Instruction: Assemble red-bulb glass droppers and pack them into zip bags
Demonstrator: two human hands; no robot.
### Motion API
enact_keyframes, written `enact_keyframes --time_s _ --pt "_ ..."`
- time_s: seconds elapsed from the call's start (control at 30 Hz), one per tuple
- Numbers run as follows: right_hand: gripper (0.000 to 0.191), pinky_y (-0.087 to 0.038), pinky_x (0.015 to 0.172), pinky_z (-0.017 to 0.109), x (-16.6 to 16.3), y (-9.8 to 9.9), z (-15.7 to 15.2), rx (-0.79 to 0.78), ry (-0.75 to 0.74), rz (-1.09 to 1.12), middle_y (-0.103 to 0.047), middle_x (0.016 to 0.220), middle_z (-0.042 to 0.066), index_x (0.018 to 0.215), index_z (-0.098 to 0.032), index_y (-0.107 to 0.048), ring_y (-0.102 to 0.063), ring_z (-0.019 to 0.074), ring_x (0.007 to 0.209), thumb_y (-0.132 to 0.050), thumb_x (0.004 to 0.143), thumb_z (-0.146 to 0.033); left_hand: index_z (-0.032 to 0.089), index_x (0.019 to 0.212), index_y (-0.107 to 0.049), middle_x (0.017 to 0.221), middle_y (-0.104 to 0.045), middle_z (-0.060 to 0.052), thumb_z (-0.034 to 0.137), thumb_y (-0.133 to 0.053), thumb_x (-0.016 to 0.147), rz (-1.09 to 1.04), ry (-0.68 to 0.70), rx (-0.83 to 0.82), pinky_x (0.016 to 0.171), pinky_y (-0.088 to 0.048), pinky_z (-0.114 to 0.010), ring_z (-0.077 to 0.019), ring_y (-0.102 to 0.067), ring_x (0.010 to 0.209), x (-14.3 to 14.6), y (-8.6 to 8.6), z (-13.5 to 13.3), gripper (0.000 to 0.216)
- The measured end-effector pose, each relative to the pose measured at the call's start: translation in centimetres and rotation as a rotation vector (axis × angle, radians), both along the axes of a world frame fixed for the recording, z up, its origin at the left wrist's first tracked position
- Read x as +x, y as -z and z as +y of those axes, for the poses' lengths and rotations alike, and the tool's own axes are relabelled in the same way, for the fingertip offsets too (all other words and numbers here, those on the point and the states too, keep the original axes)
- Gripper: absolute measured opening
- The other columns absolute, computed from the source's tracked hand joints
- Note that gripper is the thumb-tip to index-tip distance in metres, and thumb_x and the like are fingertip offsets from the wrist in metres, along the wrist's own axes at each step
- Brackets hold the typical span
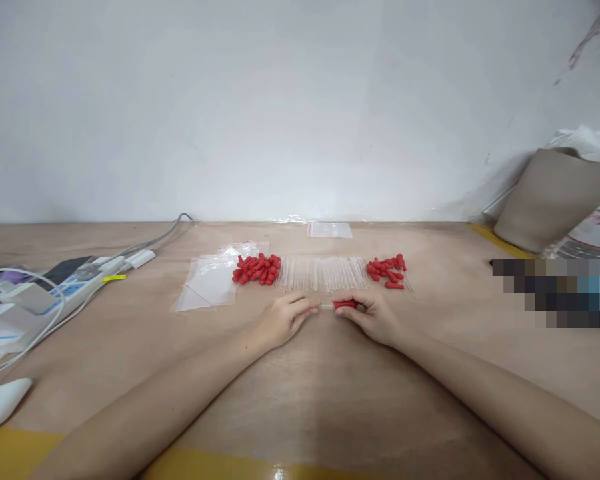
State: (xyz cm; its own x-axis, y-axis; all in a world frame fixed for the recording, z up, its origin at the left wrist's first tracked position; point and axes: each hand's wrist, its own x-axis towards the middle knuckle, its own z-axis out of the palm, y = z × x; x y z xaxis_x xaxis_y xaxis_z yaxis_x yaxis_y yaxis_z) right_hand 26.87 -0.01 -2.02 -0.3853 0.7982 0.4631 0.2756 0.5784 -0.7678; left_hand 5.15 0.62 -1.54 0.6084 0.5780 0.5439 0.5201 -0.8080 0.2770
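Note:
My left hand [291, 318] pinches a thin clear glass dropper tube [326, 306], whose bare end points to the right. My right hand [373, 316] grips a red rubber bulb [345, 304] at that end of the tube. The two hands are a short gap apart, low over the table. Just beyond them lies a row of clear tubes [325, 273] side by side. To its left is a heap of red rubber bulbs [257, 269]. At the row's right end, more red bulbs [386, 270] lie together, some with thin tubes showing beside them.
Clear zip bags [207, 280] lie left of the bulbs, and another small bag [330, 230] is near the wall. A power strip [75, 290] with cables and a white mouse [4, 403] are at left. A grey-brown container [550, 200] stands at back right, near a blurred patch.

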Motion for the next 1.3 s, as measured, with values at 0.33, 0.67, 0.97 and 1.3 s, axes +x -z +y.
enact_keyframes --time_s 0.33,0.67,0.97,1.3 --pt "0.014 -0.048 0.063 0.023 0.2 0.3 -0.5 0.065 -0.013 -0.13 -0.067 0.077 0.0 0.083 -0.021 -0.063 -0.06 0.012 0.068 -0.051 0.081 -0.026 0.016 0.104 -0.058 0.085 -0.061 -0.006 0.019 -0.045 0.086 -0.022 0.081 0.049 0.068 -0.047 -0.023 -0.0128 -0.057 0.077 -0.1 0.4 0.0 0.022" --pt "0.015 -0.047 0.067 0.026 -0.1 0.4 -0.5 0.201 0.004 -0.213 -0.067 0.082 0.003 0.088 -0.02 -0.063 -0.06 0.0135 0.073 -0.051 0.081 -0.025 0.016 0.104 -0.057 0.077 -0.058 -0.004 0.018 -0.044 0.087 0.026 0.076 0.18 0.065 -0.046 -0.024 -0.0131 -0.055 0.07 0.3 1.0 0.3 0.021" --pt "0.013 -0.044 0.066 0.028 1.2 0.3 1.1 0.366 0.078 -0.241 -0.067 0.079 0.003 0.088 -0.021 -0.065 -0.058 0.0148 0.072 -0.058 0.078 -0.026 0.016 0.098 -0.058 0.084 -0.061 -0.005 0.027 -0.042 0.089 0.05 -0.046 0.038 0.068 -0.046 -0.025 -0.014 -0.056 0.074 0.2 0.3 0.4 0.022" --pt "0.011 -0.042 0.059 0.027 0.6 -1.2 0.0 0.54 0.024 -0.34 -0.061 0.069 0.005 0.081 -0.015 -0.06 -0.052 0.0142 0.065 -0.051 0.081 -0.02 0.014 0.085 -0.062 0.064 -0.055 -0.002 0.026 -0.038 0.09 0.056 -0.058 -0.056 0.056 -0.039 -0.021 -0.0112 -0.05 0.058 0.6 -0.2 -0.8 0.028"
